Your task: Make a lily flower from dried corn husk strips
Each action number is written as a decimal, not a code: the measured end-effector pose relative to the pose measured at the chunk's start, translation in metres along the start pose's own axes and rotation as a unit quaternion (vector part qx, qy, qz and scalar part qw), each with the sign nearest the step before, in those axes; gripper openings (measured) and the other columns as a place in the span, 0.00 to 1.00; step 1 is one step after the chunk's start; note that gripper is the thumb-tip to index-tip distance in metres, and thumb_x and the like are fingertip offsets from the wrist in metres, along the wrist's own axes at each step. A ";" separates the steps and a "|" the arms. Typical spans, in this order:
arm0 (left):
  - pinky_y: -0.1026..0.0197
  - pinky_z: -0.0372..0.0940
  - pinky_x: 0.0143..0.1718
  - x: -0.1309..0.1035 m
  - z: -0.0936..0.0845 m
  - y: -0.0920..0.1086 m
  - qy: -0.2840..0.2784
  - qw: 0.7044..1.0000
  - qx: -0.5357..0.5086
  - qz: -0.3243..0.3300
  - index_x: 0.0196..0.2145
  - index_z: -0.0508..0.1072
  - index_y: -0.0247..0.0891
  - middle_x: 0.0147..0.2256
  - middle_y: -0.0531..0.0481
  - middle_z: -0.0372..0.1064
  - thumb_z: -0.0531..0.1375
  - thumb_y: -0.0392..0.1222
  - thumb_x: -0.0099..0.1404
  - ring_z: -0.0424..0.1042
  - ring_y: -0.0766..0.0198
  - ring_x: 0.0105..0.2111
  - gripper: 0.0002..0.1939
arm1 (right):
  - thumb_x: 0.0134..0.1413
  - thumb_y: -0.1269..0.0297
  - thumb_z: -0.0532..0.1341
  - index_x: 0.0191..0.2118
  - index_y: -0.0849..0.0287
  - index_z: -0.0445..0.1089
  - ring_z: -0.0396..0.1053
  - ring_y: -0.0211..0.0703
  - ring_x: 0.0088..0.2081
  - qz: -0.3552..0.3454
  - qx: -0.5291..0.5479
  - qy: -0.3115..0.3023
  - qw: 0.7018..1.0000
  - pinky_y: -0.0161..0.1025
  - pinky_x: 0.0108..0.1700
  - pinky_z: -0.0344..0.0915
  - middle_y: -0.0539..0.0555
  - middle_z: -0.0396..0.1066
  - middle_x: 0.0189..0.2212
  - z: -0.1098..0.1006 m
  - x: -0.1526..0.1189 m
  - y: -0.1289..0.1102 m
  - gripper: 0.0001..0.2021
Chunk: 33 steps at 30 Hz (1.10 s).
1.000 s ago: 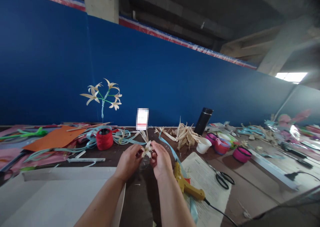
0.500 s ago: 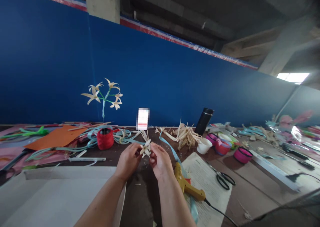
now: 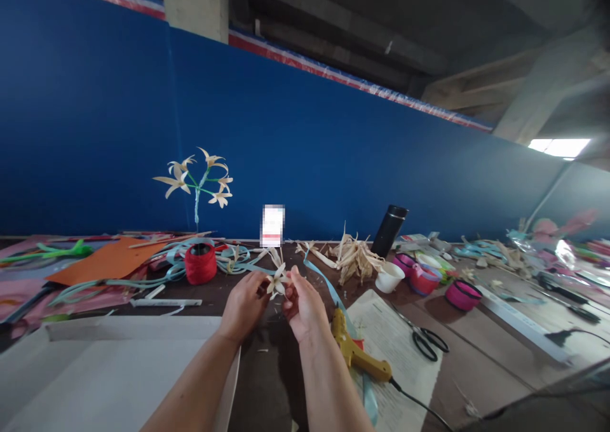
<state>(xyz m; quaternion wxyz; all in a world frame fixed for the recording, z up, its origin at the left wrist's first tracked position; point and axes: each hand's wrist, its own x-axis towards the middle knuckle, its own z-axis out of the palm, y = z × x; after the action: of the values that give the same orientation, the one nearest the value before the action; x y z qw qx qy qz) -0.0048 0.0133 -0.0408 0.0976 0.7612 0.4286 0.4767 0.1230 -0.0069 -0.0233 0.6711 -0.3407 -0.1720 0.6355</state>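
Observation:
A small cream-white flower (image 3: 277, 282) with pointed petals is held up between both hands over the brown table. My left hand (image 3: 246, 305) pinches it from the left side, its fingertips partly behind the petals. From the right, my right hand (image 3: 305, 302) has its thumb and a finger closed on a petal, the other fingers curled below. Just beyond the hands lie pale dried husk strips (image 3: 272, 255). To the right of my right wrist is a yellow glue gun (image 3: 359, 356), resting on a printed paper sheet (image 3: 405, 356).
White tray (image 3: 124, 375) at front left; red yarn spool (image 3: 201, 264) behind it. A flower stem (image 3: 197, 203) stands against the blue wall. Rightward are a husk bundle (image 3: 357, 259), white cup (image 3: 389, 277), black bottle (image 3: 389, 231), black scissors (image 3: 429, 343) and a pink roll (image 3: 462, 295).
My right thumb has straightened and moved slightly up along the petal. The flower has turned and tilted a little. My left hand is nearly unmoved.

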 end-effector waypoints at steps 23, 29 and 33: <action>0.65 0.61 0.33 -0.001 0.005 -0.004 0.018 0.999 -0.027 -0.009 0.31 0.68 0.40 0.30 0.52 0.67 0.55 0.35 0.58 0.67 0.65 0.30 0.03 | 0.37 0.60 0.70 0.25 0.62 0.67 0.55 0.26 0.14 -0.022 -0.006 0.014 1.000 0.23 0.13 0.51 0.43 0.61 0.13 0.004 0.001 0.005 0.14; 0.66 0.61 0.32 0.000 0.004 0.001 0.013 0.998 -0.056 -0.022 0.29 0.68 0.39 0.29 0.52 0.67 0.55 0.37 0.58 0.67 0.66 0.28 0.03 | 0.34 0.61 0.71 0.26 0.62 0.69 0.55 0.26 0.14 -0.032 -0.014 0.018 0.999 0.23 0.13 0.50 0.44 0.64 0.14 0.006 -0.003 0.004 0.14; 0.66 0.61 0.32 0.000 0.006 0.005 0.022 0.995 -0.081 -0.044 0.29 0.69 0.39 0.28 0.53 0.69 0.55 0.40 0.58 0.67 0.66 0.28 0.04 | 0.32 0.64 0.71 0.26 0.63 0.70 0.57 0.27 0.16 -0.052 -0.004 0.007 0.999 0.24 0.15 0.53 0.46 0.66 0.16 0.007 -0.003 0.004 0.13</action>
<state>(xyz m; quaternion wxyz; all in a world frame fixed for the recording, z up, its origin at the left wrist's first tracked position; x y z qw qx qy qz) 0.0025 0.0123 -0.0411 0.1706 0.7206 0.4237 0.5216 0.1147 -0.0079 -0.0204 0.7031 -0.3390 -0.1873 0.5963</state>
